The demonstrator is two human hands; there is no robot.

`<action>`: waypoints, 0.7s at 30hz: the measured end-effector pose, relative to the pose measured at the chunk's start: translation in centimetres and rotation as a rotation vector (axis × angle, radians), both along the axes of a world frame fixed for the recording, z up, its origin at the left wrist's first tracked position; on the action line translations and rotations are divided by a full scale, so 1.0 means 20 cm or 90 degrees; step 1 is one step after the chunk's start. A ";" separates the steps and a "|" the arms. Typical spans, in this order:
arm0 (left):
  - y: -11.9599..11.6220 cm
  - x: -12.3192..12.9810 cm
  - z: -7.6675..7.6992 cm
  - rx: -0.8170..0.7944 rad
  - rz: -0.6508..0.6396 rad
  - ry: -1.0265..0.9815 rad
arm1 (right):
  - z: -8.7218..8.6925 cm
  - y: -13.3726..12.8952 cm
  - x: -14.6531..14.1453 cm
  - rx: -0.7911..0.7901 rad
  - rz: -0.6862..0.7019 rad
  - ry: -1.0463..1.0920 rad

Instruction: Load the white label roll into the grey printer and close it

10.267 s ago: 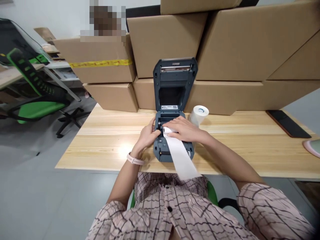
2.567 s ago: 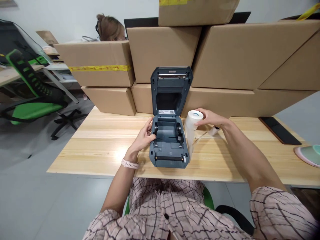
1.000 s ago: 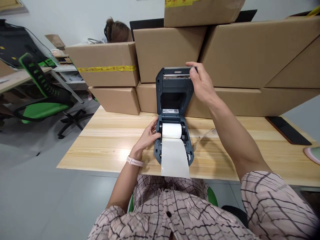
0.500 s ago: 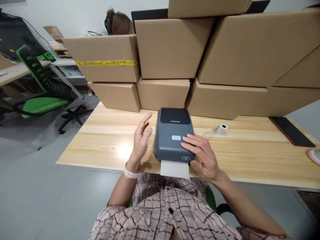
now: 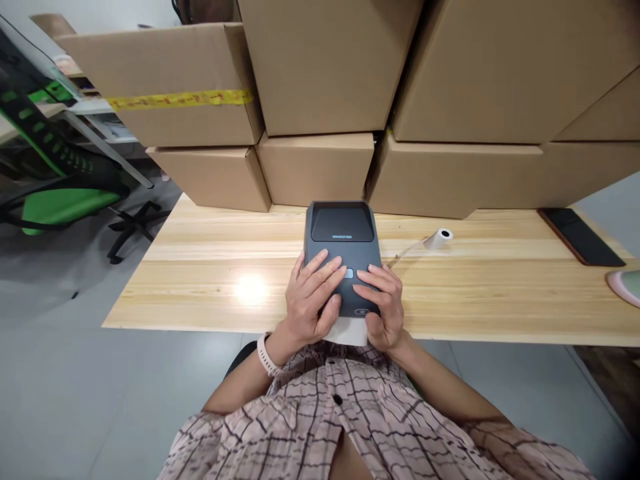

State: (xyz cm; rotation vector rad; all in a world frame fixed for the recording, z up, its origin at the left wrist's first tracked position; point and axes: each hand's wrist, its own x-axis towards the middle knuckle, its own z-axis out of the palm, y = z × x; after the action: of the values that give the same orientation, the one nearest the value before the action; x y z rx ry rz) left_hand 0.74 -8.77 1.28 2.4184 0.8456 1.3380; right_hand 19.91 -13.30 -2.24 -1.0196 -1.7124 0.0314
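A dark grey label printer (image 5: 343, 253) with a glossy black top panel stands on the wooden table near its front edge. White label paper (image 5: 349, 331) sticks out of its front, partly between my hands. My left hand (image 5: 313, 298) lies on the printer's left side and top, fingers spread, fingertips beside the light blue button. On the right front corner rests my right hand (image 5: 384, 303), its fingers apart on the top and its thumb at the front edge. Neither hand is wrapped round anything.
Stacked cardboard boxes (image 5: 320, 167) line the back of the wooden table (image 5: 200, 280). A small white roll (image 5: 438, 239) lies right of the printer. A dark phone-like slab (image 5: 580, 237) and a pink-rimmed object (image 5: 623, 287) are at the far right. A green chair (image 5: 70, 200) stands left.
My left hand has moved right, from beside the printer onto its top. My right hand stays on the printer, shifted slightly. The view has tilted down.
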 end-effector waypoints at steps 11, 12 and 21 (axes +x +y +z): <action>-0.36 -0.11 -0.17 -0.243 0.277 -0.303 | 0.02 0.00 -0.05 -0.011 -0.014 0.060; -0.38 -0.12 -0.17 -0.369 0.235 -0.281 | 0.02 0.01 -0.05 -0.001 -0.021 0.069; -0.33 -0.08 -0.09 -0.871 -0.075 -0.227 | 0.11 0.02 -0.04 0.031 -0.032 -0.012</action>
State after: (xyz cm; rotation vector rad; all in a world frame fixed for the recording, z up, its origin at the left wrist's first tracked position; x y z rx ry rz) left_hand -0.88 -15.27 -0.54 1.1004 0.9913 0.6613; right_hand 19.15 -12.85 0.05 -1.0299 -1.6963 -0.0517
